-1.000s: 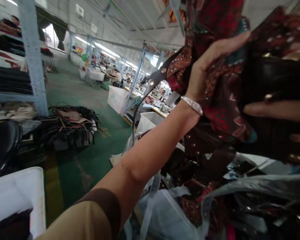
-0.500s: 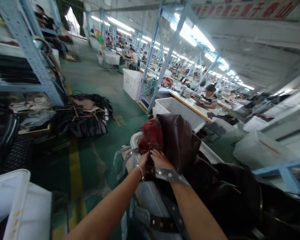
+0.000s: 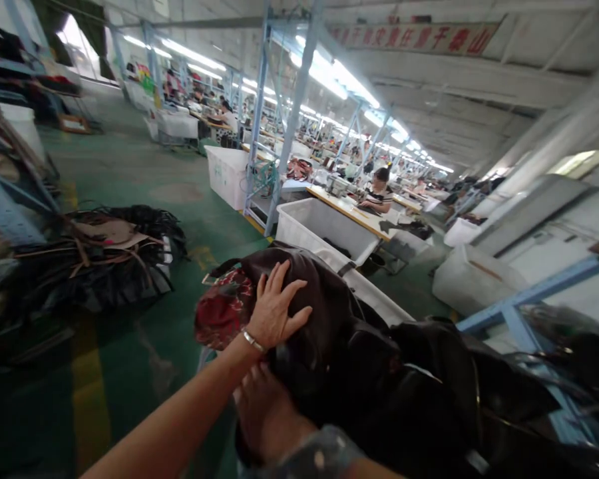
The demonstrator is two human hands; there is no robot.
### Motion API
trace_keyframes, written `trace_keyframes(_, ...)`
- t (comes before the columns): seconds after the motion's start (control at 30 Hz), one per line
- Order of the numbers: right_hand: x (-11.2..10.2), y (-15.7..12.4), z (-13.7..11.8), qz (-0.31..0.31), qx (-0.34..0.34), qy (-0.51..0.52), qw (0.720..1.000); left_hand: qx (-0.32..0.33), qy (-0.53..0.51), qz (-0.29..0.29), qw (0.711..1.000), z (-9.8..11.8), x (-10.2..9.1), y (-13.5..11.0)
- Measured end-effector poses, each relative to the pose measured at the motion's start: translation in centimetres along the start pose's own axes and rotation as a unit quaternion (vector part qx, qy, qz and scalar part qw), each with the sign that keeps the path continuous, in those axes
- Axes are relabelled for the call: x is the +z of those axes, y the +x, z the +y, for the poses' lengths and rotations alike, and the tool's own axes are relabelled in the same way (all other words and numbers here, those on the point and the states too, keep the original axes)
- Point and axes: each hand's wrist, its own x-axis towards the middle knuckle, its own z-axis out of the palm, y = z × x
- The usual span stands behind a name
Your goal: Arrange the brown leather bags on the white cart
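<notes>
My left hand (image 3: 272,309), with a silver bracelet at its wrist, lies with fingers spread on a dark brown leather-like bag (image 3: 324,299). Beside those fingers, a red patterned fabric part (image 3: 222,309) sticks out at the bag's left end. My right hand (image 3: 264,406) is lower down, partly under my left wrist, against the dark material. Its fingers are blurred and partly covered, so their grip cannot be made out. A translucent studded band (image 3: 324,452) goes round my right forearm. More dark leather-like pieces (image 3: 429,399) are heaped to the right.
White plastic bins (image 3: 329,226) stand ahead, beside a sewing table (image 3: 349,213) where a person (image 3: 378,193) sits. Black straps (image 3: 144,266) are piled on the green floor at left. A blue metal frame (image 3: 524,313) stands close at right, and a blue post (image 3: 292,113) rises ahead.
My hands have left their close pinch at the red fabric. My left hand now spreads over the brown bag, which lies lower; my right hand has drawn back toward me. The view has turned right.
</notes>
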Motion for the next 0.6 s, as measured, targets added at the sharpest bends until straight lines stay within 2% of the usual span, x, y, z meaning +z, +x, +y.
trace_keyframes(0.07,-0.5,-3.2,0.7,0.01,-0.057,-0.024,0.998,-0.001,0.02,-0.037,0.999,-0.8,0.9,0.1)
trace_keyframes(0.1,-0.9,-4.8,1.2,0.039,-0.074,-0.042,0.996,-0.005,0.032,-0.052,0.998,-1.2,1.5,-0.4)
trace_keyframes(0.17,-2.0,-7.7,2.6,0.165,-0.075,-0.098,0.979,-0.028,0.032,-0.085,0.995,-2.3,2.9,-2.0)
trace_keyframes(0.23,-3.4,-9.6,4.1,0.304,-0.102,-0.163,0.933,-0.062,0.003,-0.122,0.991,-3.1,4.2,-3.8)
trace_keyframes(0.3,-5.0,-10.1,5.7,0.38,-0.144,-0.211,0.889,-0.084,-0.031,-0.156,0.984,-3.6,5.3,-5.2)
trace_keyframes(0.33,-5.8,-9.8,6.5,0.389,-0.14,-0.221,0.883,-0.088,-0.043,-0.17,0.981,-3.8,5.6,-5.7)
trace_keyframes(0.37,-6.4,-9.1,7.4,0.387,-0.109,-0.219,0.889,-0.091,-0.052,-0.183,0.978,-3.9,5.9,-6.0)
trace_keyframes(0.43,-6.9,-7.0,9.6,0.362,0.005,-0.178,0.915,-0.104,-0.07,-0.21,0.97,-4.3,6.1,-6.3)
trace_keyframes(0.5,-5.9,-4.6,12.2,0.304,0.098,-0.105,0.942,-0.132,-0.087,-0.242,0.957,-4.9,6.5,-6.4)
trace_keyframes(0.6,-2.4,-2.0,15.9,0.215,0.168,-0.002,0.962,-0.2,-0.128,-0.288,0.928,-6.3,7.9,-6.7)
